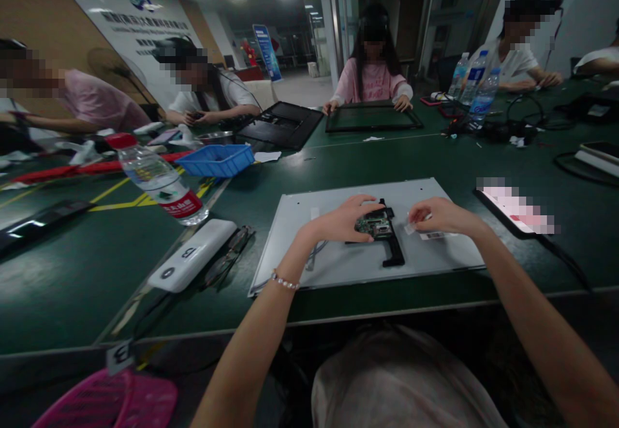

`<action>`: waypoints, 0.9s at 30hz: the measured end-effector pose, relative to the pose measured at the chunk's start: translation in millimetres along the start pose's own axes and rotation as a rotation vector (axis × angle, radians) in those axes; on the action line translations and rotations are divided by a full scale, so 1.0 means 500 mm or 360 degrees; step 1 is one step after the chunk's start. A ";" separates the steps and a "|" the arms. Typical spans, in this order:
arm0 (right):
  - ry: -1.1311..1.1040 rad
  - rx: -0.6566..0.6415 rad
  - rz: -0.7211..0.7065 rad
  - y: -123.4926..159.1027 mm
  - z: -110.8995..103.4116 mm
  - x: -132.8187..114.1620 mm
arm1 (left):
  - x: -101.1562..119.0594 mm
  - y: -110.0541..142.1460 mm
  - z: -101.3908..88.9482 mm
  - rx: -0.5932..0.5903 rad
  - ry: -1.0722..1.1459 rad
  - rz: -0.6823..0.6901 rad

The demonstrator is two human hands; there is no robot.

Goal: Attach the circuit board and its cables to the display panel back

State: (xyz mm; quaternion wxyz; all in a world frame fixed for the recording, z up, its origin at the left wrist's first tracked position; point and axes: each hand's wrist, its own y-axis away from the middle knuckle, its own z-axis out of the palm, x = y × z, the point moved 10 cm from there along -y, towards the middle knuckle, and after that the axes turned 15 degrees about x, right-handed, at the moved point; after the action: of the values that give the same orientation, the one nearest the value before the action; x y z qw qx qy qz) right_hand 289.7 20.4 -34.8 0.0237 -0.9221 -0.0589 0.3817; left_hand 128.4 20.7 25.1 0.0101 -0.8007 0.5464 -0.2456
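A thin pale grey panel lies flat on the table before me. Over its middle, my left hand curves its thumb and fingers around a small green circuit board. Black plastic bracket arms extend from the board, one towards me. To the right, the fingertips of my right hand pinch a small clear strip, which looks like film or tape. Just below that hand a white label sits on the panel. A thin grey cable lies left of the board.
Left of the panel are folded glasses, a white power bank, a water bottle and a blue tray. A phone with a cable lies right. Across the table, a person holds a black frame.
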 end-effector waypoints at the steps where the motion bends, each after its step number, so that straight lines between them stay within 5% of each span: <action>1: -0.0026 0.0004 0.0013 -0.001 0.000 0.003 | 0.002 -0.001 0.000 0.0004 -0.0002 0.0009; 18: -0.0545 0.0049 0.0307 0.005 0.016 -0.016 | 0.060 -0.020 0.003 0.0130 0.0113 0.0191; 27: -0.0510 0.0053 0.0408 0.009 0.024 -0.012 | 0.082 -0.024 0.025 0.0127 0.0061 0.0283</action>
State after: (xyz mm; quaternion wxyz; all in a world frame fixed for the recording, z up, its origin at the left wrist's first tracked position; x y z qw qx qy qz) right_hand 277.3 15.0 -39.4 -0.0194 -0.8490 0.0622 0.5244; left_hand 155.4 -13.9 33.0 0.0534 -0.7431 0.6052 -0.2805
